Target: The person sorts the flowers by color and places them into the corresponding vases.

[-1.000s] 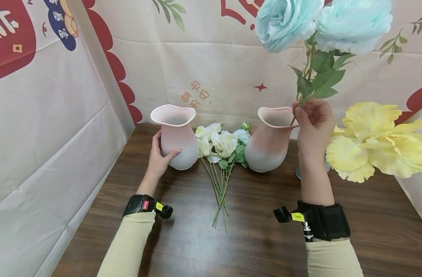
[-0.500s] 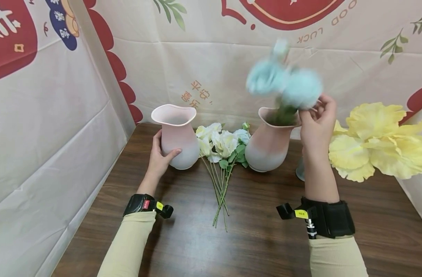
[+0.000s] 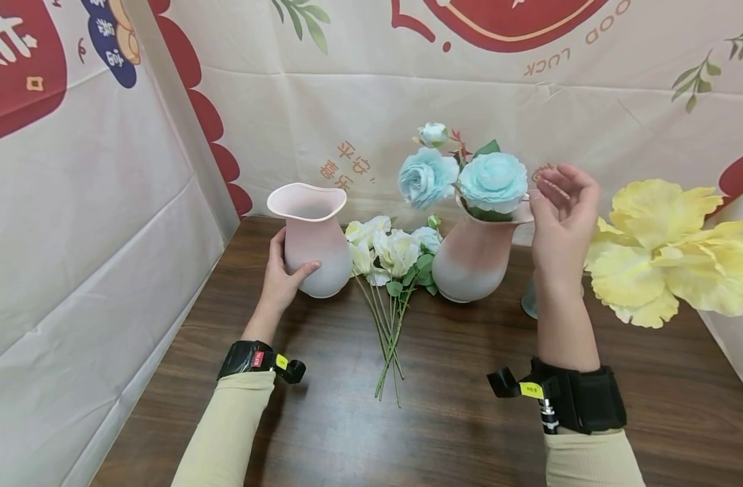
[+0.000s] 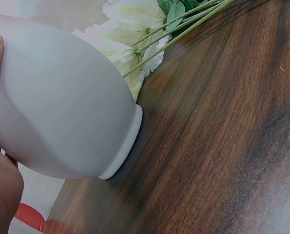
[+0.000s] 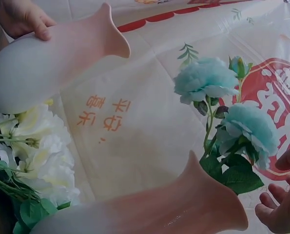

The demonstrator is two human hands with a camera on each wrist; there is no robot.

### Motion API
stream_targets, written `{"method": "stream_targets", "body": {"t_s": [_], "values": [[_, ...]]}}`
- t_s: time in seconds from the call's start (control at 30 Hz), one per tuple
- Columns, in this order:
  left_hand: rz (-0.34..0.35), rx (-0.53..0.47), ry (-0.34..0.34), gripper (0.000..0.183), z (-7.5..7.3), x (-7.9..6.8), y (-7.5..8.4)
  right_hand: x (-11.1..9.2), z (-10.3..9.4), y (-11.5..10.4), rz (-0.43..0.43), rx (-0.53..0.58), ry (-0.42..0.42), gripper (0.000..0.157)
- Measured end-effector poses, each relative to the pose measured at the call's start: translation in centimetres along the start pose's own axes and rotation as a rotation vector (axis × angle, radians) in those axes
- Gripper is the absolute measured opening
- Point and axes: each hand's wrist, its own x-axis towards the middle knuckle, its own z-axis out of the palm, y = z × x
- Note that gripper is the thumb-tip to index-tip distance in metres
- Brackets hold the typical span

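My left hand [image 3: 279, 284] grips the body of the left vase [image 3: 317, 253], pink above and pale grey-white below, with thumb in front and fingers around the side. The base of this vase [image 4: 120, 146] stands on the table in the left wrist view. A matching vase [image 3: 471, 264] on the right holds a stem of light blue artificial flowers [image 3: 493, 181], two large blooms and a bud leaning left over its rim. Beside that rim is my right hand [image 3: 563, 216], fingers loosely bent and holding nothing. The right wrist view shows its fingers [image 5: 276, 195] apart from the blue blooms [image 5: 249, 131].
Between the vases lie several artificial flowers [image 3: 396, 253], cream and pale blue, their green stems pointing toward me on the dark wooden table [image 3: 444, 392]. A big yellow flower [image 3: 664, 257] stands at right, near a greyish vessel [image 3: 529, 301] partly hidden by my right forearm. Printed cloth [image 3: 256, 122] hangs behind.
The blue flowers have come down from above into the right vase, and my right hand has let go of the stem. My left hand stays on the left vase.
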Motion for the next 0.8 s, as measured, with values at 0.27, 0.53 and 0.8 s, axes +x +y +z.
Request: {"method": "stream_targets", "body": {"t_s": [0.27, 0.53, 0.8], "values": [[0.002, -0.01, -0.002, 0.08, -0.1, 0.0, -0.1, -0.7, 0.2, -0.8, -0.071, 0.032, -0.013, 0.037], [0.011, -0.015, 0.004, 0.08, 0.0, 0.0, 0.1, -2.1, 0.6, -1.6, -0.167, 0.128, -0.061, 0.034], [0.01, -0.009, 0.005, 0.08, 0.0, 0.0, 0.1, -3.8, 0.5, -1.7, -0.179, 0.185, -0.098, 0.027]]}}
